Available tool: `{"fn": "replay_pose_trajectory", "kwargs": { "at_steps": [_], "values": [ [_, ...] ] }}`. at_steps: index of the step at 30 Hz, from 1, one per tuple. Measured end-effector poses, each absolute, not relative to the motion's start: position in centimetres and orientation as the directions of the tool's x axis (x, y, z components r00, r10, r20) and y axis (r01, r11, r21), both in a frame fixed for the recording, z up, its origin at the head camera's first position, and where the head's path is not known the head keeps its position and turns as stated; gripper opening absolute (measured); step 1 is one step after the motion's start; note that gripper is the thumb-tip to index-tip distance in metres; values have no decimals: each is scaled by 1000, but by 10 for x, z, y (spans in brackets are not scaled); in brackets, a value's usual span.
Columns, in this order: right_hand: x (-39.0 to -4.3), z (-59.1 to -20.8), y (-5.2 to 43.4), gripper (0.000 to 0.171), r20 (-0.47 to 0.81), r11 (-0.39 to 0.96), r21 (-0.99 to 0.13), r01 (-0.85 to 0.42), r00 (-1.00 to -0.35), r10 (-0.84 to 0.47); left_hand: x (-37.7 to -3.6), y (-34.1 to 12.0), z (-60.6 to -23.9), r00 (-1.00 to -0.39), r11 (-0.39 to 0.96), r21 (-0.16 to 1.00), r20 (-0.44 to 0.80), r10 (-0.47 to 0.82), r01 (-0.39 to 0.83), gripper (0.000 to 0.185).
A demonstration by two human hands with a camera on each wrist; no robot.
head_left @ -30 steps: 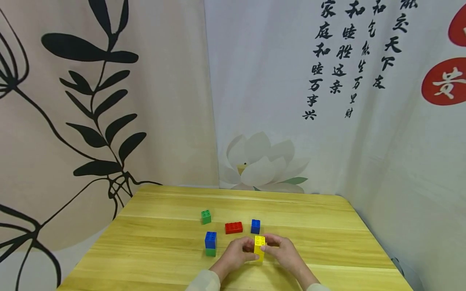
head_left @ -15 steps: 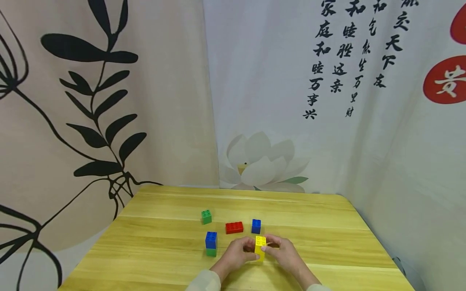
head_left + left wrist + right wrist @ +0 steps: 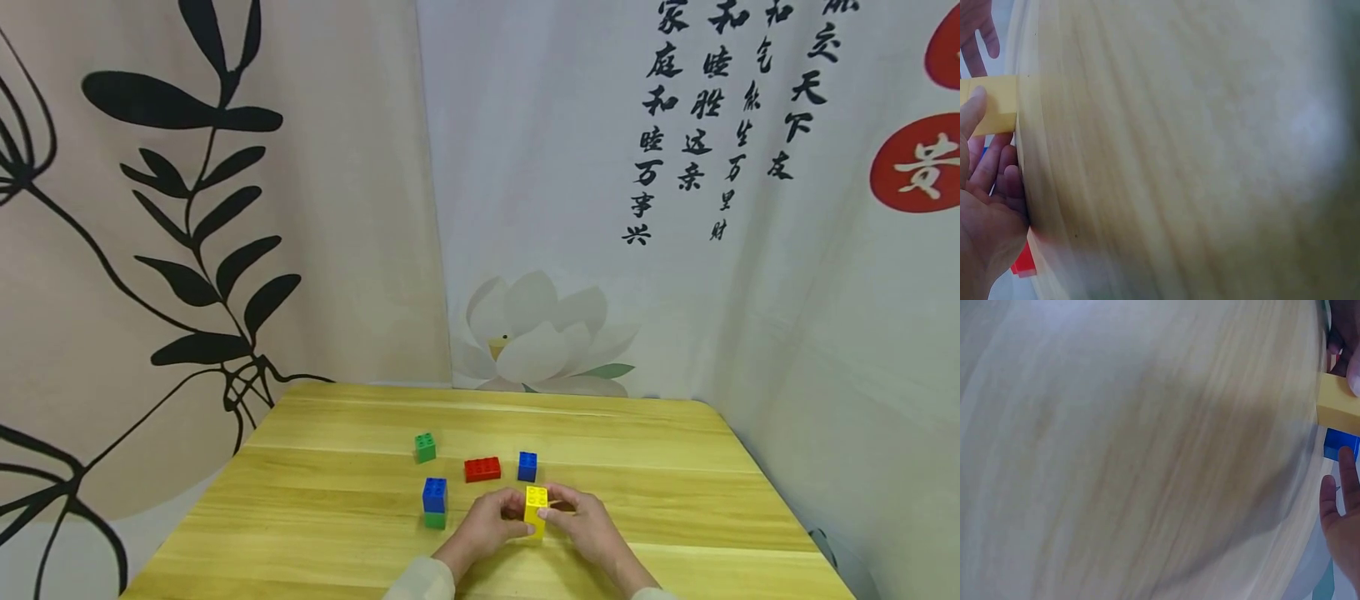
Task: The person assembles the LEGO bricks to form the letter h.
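A yellow toy brick stack (image 3: 536, 498) stands upright near the table's front, studs on top. From its left, my left hand (image 3: 489, 523) grips the lower part, thumb across the near face. My right hand (image 3: 587, 521) pinches the upper part from the right, thumb on the near side. In the left wrist view, the left thumb lies on the yellow stack (image 3: 1000, 103), while the lower fingers curl in. The right wrist view shows the yellow stack (image 3: 1338, 403) at the edge, with the right hand's outer fingers (image 3: 1349, 472) held loosely away from it. Both hands hide parts of its sides.
Left of the hands, a blue brick (image 3: 434, 495) sits on a green brick (image 3: 435, 520). Farther back are a small green brick (image 3: 425, 448), a long red brick (image 3: 482, 469) and a blue brick (image 3: 527, 467). A printed curtain (image 3: 360, 208) hangs behind the wooden table (image 3: 337, 500).
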State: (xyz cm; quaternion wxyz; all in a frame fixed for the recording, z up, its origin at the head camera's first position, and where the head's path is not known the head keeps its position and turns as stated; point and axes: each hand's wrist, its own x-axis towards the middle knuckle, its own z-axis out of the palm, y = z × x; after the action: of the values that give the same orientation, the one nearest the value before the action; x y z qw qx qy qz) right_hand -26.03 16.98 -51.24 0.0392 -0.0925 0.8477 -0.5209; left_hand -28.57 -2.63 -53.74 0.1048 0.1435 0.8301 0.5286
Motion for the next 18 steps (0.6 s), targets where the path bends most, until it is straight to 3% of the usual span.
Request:
{"fn": "replay_pose_trajectory", "kwargs": {
  "at_steps": [18],
  "values": [
    [-260,-514,169,54,16,457,-884,-99,-983,-181,-283,-25,-536,-940,393,914,-38,339,105,27]
  ]
}}
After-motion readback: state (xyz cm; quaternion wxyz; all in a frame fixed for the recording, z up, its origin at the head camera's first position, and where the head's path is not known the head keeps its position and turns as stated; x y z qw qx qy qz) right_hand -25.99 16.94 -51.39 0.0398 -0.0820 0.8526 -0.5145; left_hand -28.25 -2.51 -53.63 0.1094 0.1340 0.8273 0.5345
